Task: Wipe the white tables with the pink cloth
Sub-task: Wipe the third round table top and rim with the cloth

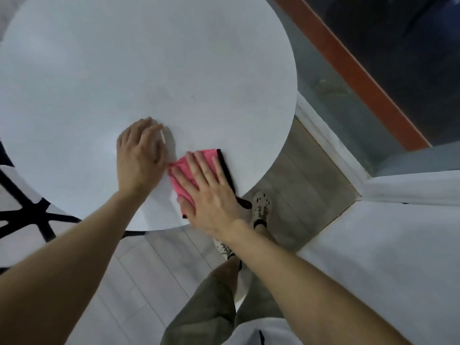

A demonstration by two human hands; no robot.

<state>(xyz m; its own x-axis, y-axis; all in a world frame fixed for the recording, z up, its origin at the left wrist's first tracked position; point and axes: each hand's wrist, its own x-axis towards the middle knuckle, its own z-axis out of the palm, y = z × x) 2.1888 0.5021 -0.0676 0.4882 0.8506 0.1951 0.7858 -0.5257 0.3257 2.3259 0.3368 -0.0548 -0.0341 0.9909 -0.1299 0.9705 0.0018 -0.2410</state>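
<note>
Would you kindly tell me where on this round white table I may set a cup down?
On the white table the far half, beyond both hands to the far rim, is bare; so is the stretch left of the left hand. The near right edge is crowded: the right hand presses the pink cloth there, left hand close beside.

No text, label, brand, number or sign can be read anywhere in this view.

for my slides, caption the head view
Right hand presses the black-edged pink cloth flat on the round white table; left hand rests beside it.
</note>
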